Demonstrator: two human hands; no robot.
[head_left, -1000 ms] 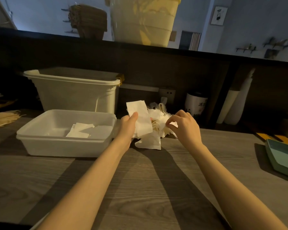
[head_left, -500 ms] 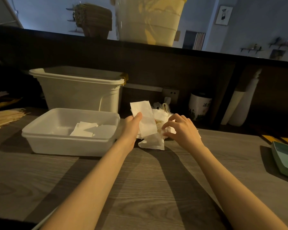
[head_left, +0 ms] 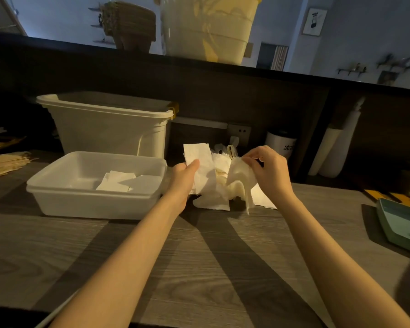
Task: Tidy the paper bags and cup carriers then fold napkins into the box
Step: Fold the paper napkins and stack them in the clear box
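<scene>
Two bare hands over wooden counter [head_left: 199,268]. Left hand [head_left: 184,177] gripping one folded napkin [head_left: 200,162], thumb pressed on its front face, strip held upright just right of the box. Right hand [head_left: 270,170] pinching one crumpled napkin [head_left: 240,178] between thumb and fingertips, lifted, lower edge hanging toward the counter. One loose napkin pile [head_left: 213,197] on counter between and beneath both hands; sheet count in pile not resolvable. One shallow white box [head_left: 92,200] on counter left of the hands, touching nothing held. Inside: folded napkins in box [head_left: 128,183], at least two, overlapping; exact count unclear. One taller white bin [head_left: 109,129] directly behind the box. One white cup [head_left: 281,144] with dark lid behind the pile, at back wall. One teal tray [head_left: 402,226] at far right edge, well apart. One stack of wooden sticks [head_left: 5,162] at far left.
</scene>
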